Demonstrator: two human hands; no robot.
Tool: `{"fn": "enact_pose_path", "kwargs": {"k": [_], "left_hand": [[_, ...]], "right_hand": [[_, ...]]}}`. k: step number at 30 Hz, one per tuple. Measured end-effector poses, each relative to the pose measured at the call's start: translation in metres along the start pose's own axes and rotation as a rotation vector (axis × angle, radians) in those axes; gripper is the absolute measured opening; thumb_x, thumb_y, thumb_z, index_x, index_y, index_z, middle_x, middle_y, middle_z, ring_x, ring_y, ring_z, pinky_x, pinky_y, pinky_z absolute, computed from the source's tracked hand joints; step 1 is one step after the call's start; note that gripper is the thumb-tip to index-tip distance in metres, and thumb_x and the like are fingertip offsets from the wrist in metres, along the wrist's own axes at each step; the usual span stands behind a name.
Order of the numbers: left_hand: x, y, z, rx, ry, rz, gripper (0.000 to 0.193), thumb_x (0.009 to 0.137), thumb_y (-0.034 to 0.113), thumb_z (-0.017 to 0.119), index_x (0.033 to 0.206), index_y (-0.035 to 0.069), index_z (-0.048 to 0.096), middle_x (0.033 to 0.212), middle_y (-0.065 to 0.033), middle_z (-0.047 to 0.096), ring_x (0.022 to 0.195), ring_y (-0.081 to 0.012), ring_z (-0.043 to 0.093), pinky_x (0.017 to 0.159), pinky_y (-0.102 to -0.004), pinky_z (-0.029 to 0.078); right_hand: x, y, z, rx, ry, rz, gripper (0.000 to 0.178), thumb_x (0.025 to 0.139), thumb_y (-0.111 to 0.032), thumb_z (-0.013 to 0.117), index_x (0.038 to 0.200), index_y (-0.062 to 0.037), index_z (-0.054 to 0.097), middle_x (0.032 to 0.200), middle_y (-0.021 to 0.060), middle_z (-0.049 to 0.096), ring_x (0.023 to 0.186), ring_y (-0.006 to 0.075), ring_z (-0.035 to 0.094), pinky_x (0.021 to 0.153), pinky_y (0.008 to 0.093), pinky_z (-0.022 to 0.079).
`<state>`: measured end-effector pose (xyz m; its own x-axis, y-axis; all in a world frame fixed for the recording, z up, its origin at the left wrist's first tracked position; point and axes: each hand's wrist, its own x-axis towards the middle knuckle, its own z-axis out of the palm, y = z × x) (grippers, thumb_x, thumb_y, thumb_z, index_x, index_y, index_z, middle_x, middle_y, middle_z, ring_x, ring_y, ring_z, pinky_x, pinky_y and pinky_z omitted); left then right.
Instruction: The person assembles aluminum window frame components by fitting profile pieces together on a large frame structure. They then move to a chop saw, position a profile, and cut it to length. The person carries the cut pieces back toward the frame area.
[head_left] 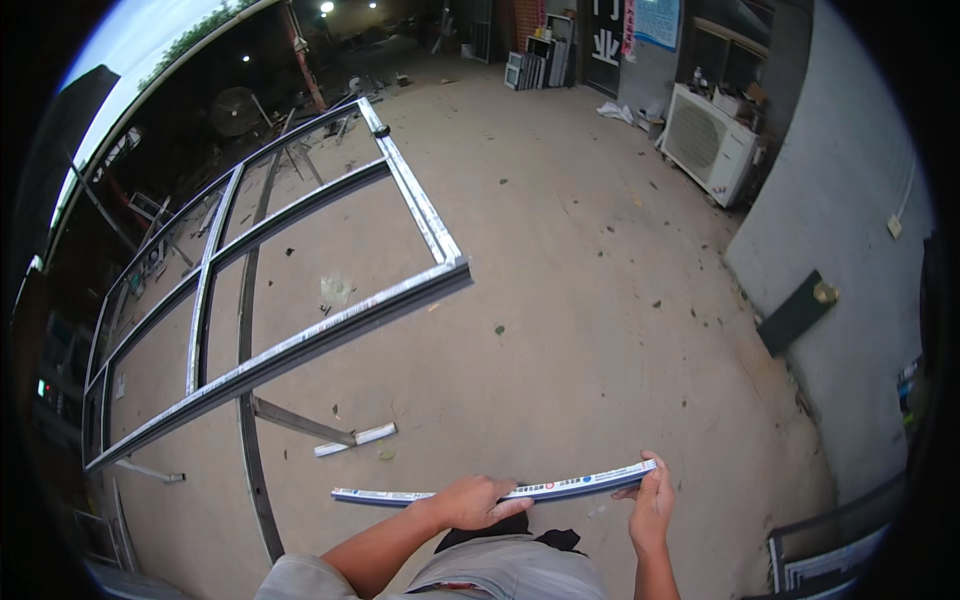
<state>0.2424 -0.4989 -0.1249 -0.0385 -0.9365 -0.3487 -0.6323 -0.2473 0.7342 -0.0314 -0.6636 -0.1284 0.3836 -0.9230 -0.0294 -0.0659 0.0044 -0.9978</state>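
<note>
A long, narrow metal profile [575, 484] with white printed film on its top and a dark side runs crosswise in front of my body. My left hand [478, 502] is closed over it near the middle, thumb toward me and fingers on the far side. At its right end my right hand [652, 498] grips the profile between thumb and fingers. Ahead and to the left, apart from my hands, a large window frame [325, 317] with crossbars lies flat on raised supports. It bears the same kind of white film along its bars.
Under the frame, a dark metal support bar [247, 330] reaches toward me, with a short foot piece [356, 440] on the floor. An air conditioner unit [710, 145] stands by the right wall, a dark green board [797, 313] leaning nearer. Another frame [835, 555] sits at lower right.
</note>
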Motion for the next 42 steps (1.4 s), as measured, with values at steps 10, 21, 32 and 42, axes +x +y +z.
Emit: {"fn": "enact_pose_path", "kwargs": {"k": [10, 21, 32, 42], "left_hand": [[0.149, 0.014, -0.118, 0.035, 0.059, -0.165, 0.058, 0.111, 0.062, 0.048, 0.110, 0.008, 0.071, 0.088, -0.0235, 0.073, 0.087, -0.0490, 0.070, 0.079, -0.0552, 0.055], [0.301, 0.028, -0.188, -0.186, 0.357, -0.400, 0.058, 0.111, 0.062, 0.048, 0.112, 0.008, 0.066, 0.088, -0.0235, 0.072, 0.087, -0.0487, 0.069, 0.079, -0.0533, 0.054], [0.425, -0.003, -0.297, -0.332, 0.442, -0.568, 0.061, 0.110, 0.066, 0.047, 0.123, 0.011, 0.068, 0.096, -0.0261, 0.074, 0.098, -0.0503, 0.070, 0.087, -0.0557, 0.054], [0.550, -0.109, -0.442, -0.400, 0.502, -0.433, 0.057, 0.112, 0.061, 0.047, 0.119, 0.010, 0.072, 0.104, -0.0235, 0.075, 0.100, -0.0474, 0.070, 0.088, -0.0526, 0.055]], "right_hand": [[0.231, -0.020, 0.018, 0.007, -0.139, -0.007, 0.061, 0.119, -0.048, 0.041, 0.145, 0.0055, 0.054, 0.094, 0.0073, 0.065, 0.075, 0.0144, 0.068, 0.071, 0.0327, 0.063], [0.520, -0.047, 0.053, -0.060, -0.623, -0.065, 0.057, 0.120, -0.043, 0.041, 0.145, 0.0067, 0.054, 0.097, 0.0074, 0.065, 0.076, 0.0129, 0.066, 0.073, 0.0308, 0.060], [0.717, -0.061, 0.151, -0.088, -0.813, -0.089, 0.059, 0.120, -0.045, 0.040, 0.147, 0.0053, 0.053, 0.094, 0.0059, 0.065, 0.076, 0.0120, 0.066, 0.074, 0.0300, 0.060], [0.905, -0.081, 0.257, -0.183, -0.832, -0.118, 0.059, 0.120, -0.045, 0.039, 0.148, 0.0045, 0.053, 0.097, 0.0067, 0.063, 0.077, 0.0130, 0.066, 0.073, 0.0306, 0.061]]}}
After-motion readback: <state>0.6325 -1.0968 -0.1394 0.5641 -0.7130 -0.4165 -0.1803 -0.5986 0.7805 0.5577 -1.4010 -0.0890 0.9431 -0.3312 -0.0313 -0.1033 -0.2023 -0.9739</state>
